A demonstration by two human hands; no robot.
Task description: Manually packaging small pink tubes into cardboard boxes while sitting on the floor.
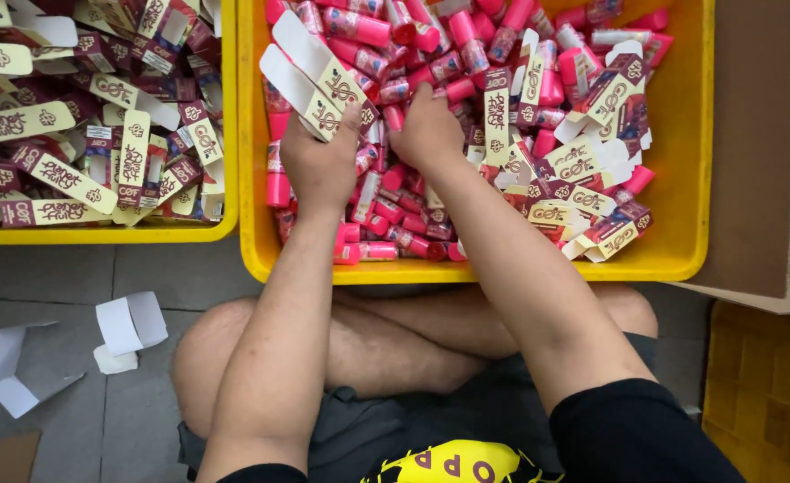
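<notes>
My left hand [319, 165] grips two flat, unfolded small cartons [310, 80], cream and maroon, that stick up and to the left from my fingers. My right hand [426, 134] reaches down into a heap of pink tubes [372, 206], fingers buried among them; what it holds is hidden. Both hands are inside a yellow bin [252, 134] filled with pink tubes and several cream-and-maroon cartons [582, 170]. I sit cross-legged on the floor, knees just below the bin's near edge.
A second yellow bin [100, 234] at the left holds many filled cartons. A brown cardboard box [752, 143] stands at the right, above a yellow crate [761, 385]. White paper scraps [126, 326] lie on the grey floor at left.
</notes>
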